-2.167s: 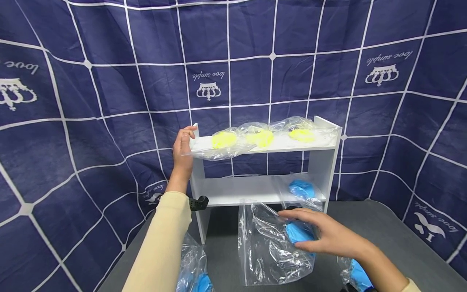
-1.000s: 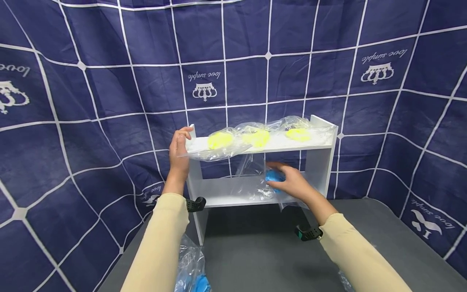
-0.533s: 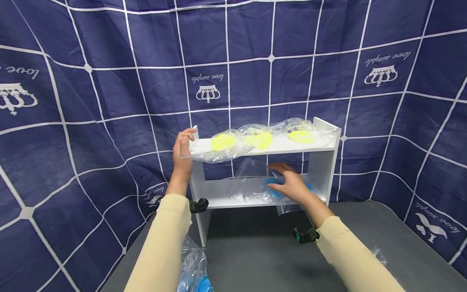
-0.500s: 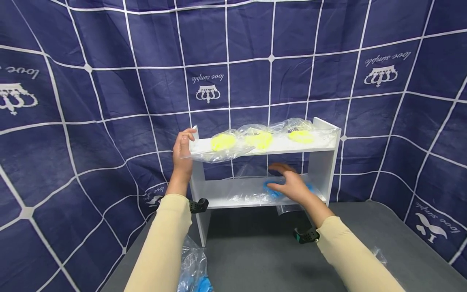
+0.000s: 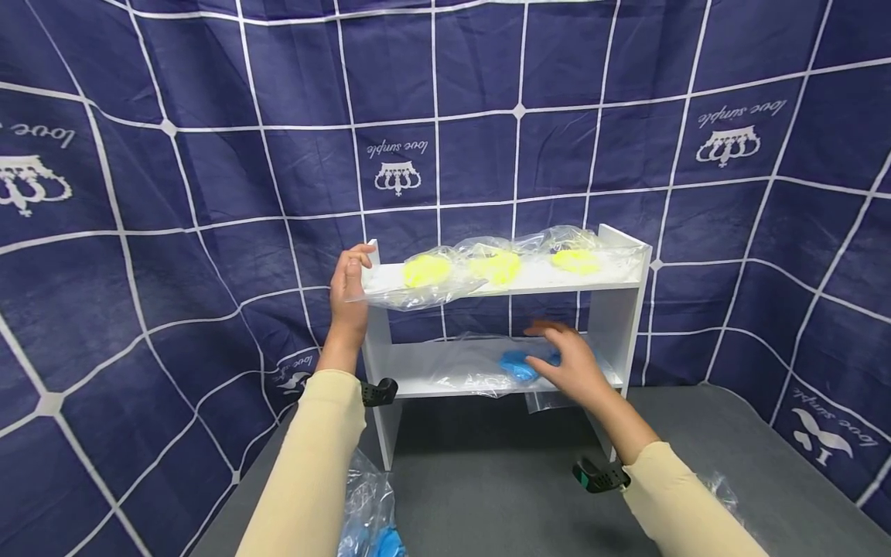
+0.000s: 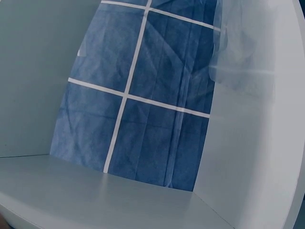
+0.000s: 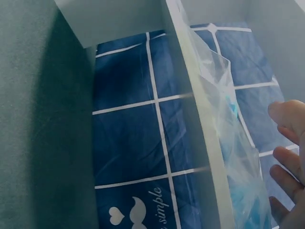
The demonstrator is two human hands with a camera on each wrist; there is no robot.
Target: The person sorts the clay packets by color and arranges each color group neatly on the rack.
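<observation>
Our left hand point(image 5: 349, 285) grips the white shelf unit point(image 5: 378, 340) by its left side while our right hand point(image 5: 575, 367), fingers apart and seemingly holding nothing, hovers beside the blue-filled plastic bag point(image 5: 517, 366) on the lower shelf point(image 5: 411, 370), its placing, we judge, nearly done, and a clean withdrawal called for next.

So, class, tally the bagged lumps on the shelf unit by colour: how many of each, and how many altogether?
Yellow lumps: 3, on the top shelf
Blue lumps: 2, on the lower shelf, one partly hidden by the right hand
Total: 5
</observation>
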